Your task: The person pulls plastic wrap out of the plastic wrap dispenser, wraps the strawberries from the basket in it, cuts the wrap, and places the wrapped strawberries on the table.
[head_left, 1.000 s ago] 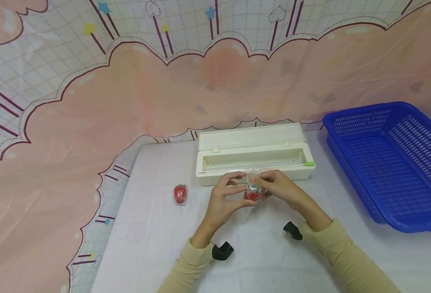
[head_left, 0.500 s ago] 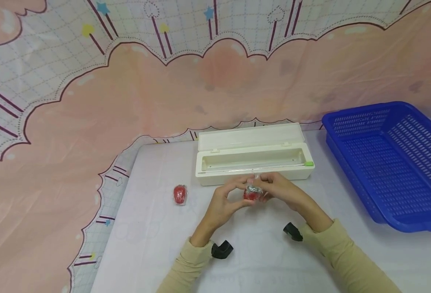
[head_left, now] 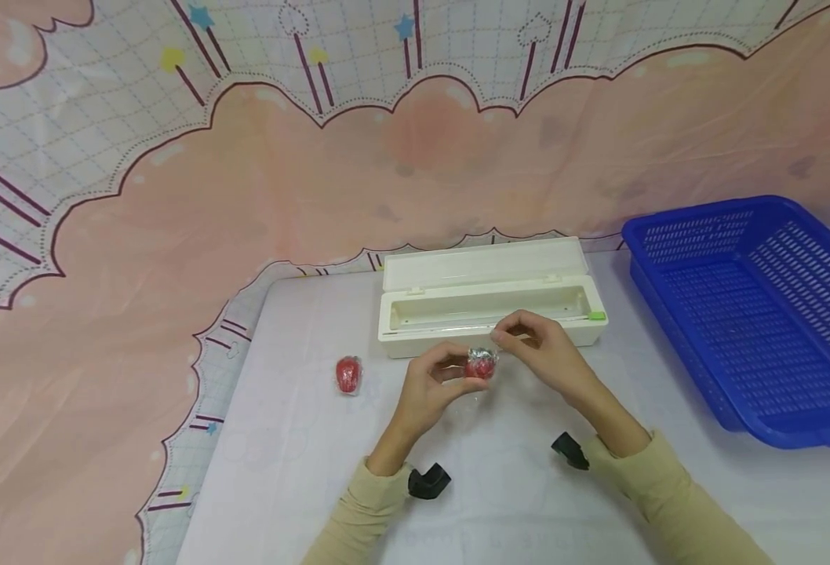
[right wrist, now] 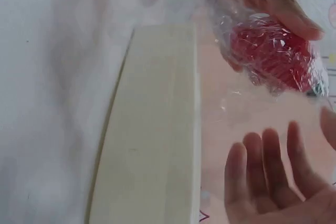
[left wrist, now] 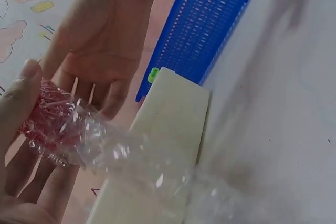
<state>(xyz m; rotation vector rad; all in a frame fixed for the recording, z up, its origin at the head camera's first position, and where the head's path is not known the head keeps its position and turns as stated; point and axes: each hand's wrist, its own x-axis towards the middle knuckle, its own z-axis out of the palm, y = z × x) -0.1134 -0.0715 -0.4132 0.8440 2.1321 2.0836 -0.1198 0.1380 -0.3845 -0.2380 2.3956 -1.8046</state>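
Over the white table [head_left: 302,439], the left hand [head_left: 425,392] pinches a red fruit wrapped in cling film [head_left: 480,366] between thumb and fingertips, just in front of the open cream dispenser box [head_left: 485,302]. The right hand [head_left: 545,353], fingers loosely spread, hovers at its two o'clock, apart from it. Another wrapped red fruit [head_left: 347,375] lies at nine o'clock, a blue basket [head_left: 754,314] at three.

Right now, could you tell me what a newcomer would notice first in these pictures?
Mid-table, the left hand holds a red fruit in crinkly plastic wrap, the right hand open beside it. Behind them lies an open white box; a blue basket sits at right.
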